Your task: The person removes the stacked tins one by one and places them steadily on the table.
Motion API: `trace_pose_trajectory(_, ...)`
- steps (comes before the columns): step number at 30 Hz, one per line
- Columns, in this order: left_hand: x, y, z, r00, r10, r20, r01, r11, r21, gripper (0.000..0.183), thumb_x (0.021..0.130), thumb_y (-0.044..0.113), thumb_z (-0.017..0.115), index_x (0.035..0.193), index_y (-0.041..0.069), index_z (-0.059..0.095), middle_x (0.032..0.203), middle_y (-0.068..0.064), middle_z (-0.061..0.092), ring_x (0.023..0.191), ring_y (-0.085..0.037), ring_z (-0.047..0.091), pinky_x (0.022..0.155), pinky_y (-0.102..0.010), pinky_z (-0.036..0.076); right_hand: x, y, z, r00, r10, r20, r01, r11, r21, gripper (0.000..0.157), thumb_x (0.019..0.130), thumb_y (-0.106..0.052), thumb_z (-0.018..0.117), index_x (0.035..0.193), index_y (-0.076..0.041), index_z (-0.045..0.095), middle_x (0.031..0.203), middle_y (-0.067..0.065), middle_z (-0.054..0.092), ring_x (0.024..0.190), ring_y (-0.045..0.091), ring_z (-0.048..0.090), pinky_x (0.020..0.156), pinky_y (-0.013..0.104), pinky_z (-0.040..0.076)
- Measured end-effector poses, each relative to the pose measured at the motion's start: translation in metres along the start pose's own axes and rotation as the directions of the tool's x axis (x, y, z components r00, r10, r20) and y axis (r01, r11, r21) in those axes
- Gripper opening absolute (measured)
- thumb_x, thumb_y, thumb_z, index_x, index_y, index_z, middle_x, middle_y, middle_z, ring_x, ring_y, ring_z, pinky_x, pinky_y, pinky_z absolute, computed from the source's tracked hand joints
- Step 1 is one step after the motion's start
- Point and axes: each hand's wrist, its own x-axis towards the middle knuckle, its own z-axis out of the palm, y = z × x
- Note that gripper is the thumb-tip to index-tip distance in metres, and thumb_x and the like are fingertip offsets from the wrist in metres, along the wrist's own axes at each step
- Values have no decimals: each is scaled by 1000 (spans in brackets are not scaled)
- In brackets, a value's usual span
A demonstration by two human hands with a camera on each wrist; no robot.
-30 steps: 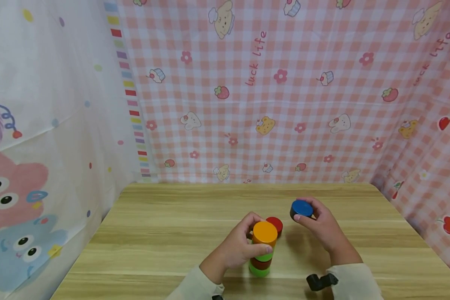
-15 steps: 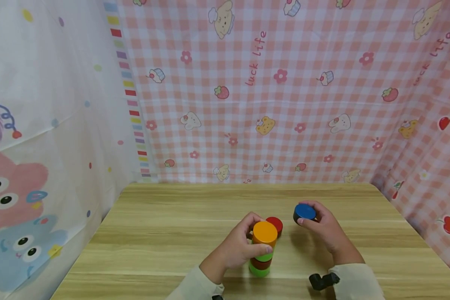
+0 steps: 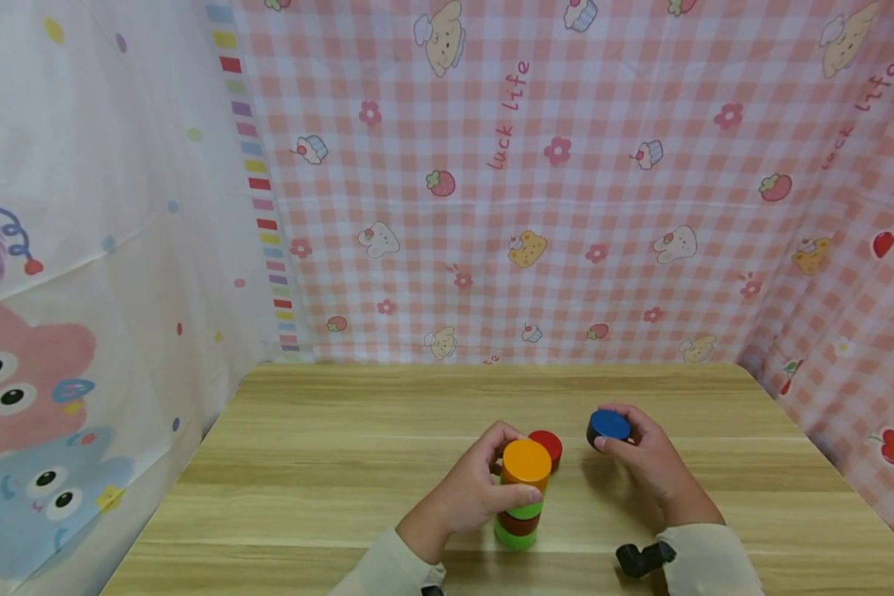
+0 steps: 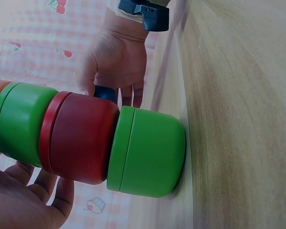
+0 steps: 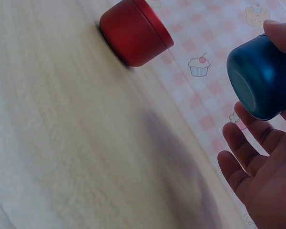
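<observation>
Small round lidded tins stand stacked upright on the table: a green tin (image 4: 150, 152) at the bottom, a red tin (image 4: 83, 138), another green tin (image 4: 26, 124), and an orange tin (image 3: 526, 462) on top. My left hand (image 3: 465, 497) grips the upper part of this stack, thumb and fingers curled round the orange tin. To the right, a blue tin (image 3: 609, 425) is pinched in my right hand (image 3: 651, 459), held off the tabletop with its base showing in the right wrist view. Just behind the stack sits a loose red tin (image 5: 136, 33), partly covered by the orange one in the head view.
The wooden table (image 3: 358, 430) runs back to a pink checked cloth (image 3: 477, 207). A white cartoon-printed cloth (image 3: 149, 290) hangs along the left side. Black camera mounts, one of them a wrist mount (image 3: 644, 559), sit at both cuffs.
My right hand has shifted slightly right and toward me, carrying the blue tin a little lower in the head view. The left hand and the stack have stayed put.
</observation>
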Motion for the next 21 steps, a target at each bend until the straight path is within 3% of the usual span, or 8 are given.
trace_pose_trajectory(13, 0, 0, 0, 1000, 0, 2, 0, 1000, -8, 45, 91, 17, 81, 126, 21, 54, 123, 2, 63, 110, -23, 58, 97, -41, 52, 2, 7, -1, 1000, 18, -1, -18, 1000, -4, 63, 99, -21, 75, 152, -3, 46, 160, 25, 41, 138, 42, 44, 104, 36, 44)
trace_pose_trajectory(21, 0, -1, 0, 1000, -5, 2, 5, 1000, -10, 44, 92, 17, 81, 127, 22, 54, 123, 2, 63, 111, -23, 58, 98, -42, 52, 2, 11, -1, 1000, 3, -1, -3, 998, -57, 62, 100, -24, 74, 151, -2, 46, 157, 28, 43, 135, 43, 46, 107, 48, 42)
